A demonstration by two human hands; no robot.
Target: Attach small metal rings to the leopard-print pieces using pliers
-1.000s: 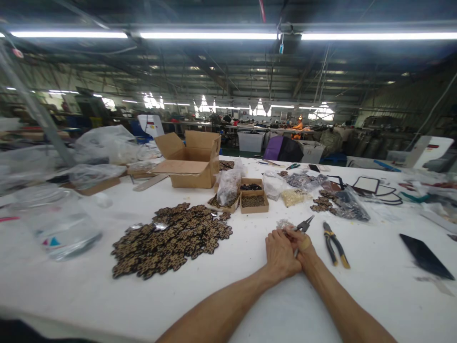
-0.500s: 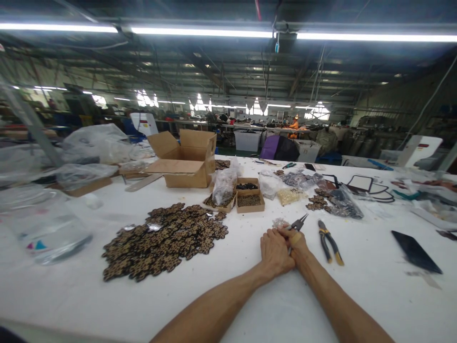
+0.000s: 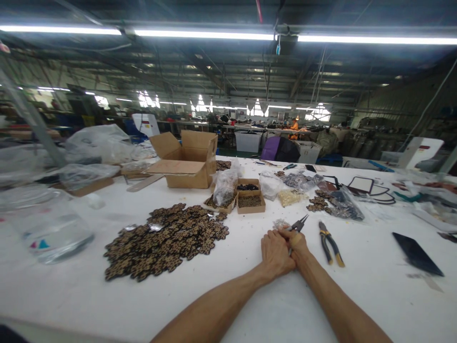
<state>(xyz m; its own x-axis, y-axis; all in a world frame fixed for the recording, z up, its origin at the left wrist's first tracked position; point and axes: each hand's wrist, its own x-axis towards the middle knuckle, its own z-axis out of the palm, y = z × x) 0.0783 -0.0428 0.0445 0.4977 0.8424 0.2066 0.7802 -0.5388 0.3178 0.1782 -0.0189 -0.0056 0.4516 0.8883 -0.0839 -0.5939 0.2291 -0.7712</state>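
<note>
My right hand (image 3: pixel 297 240) is closed around a pair of pliers (image 3: pixel 299 223), whose dark pointed jaws stick out up and to the right. Pressed against it is my left hand (image 3: pixel 274 250), its fingers curled; whatever they hold is hidden. Just beyond the fingertips lies a small heap of silvery bits (image 3: pixel 279 223). A second pair of pliers (image 3: pixel 330 242) with black and yellow handles rests on the white table (image 3: pixel 246 305) to the right of my hands. Left of them spreads a large pile of brown, patterned flower-shaped pieces (image 3: pixel 167 240).
Small cardboard trays (image 3: pixel 250 209) of tiny parts stand beyond my hands, beside an open cardboard box (image 3: pixel 191 181). A clear plastic jug (image 3: pixel 53 233) is at the left, a dark flat tablet-like slab (image 3: pixel 417 252) at the right. Plastic bags (image 3: pixel 346 205) and frame-shaped pieces lie farther back.
The whole view has shifted slightly, so things sit a little farther left than a second ago. My hands keep the same closed pose around the pliers, with no clear change.
</note>
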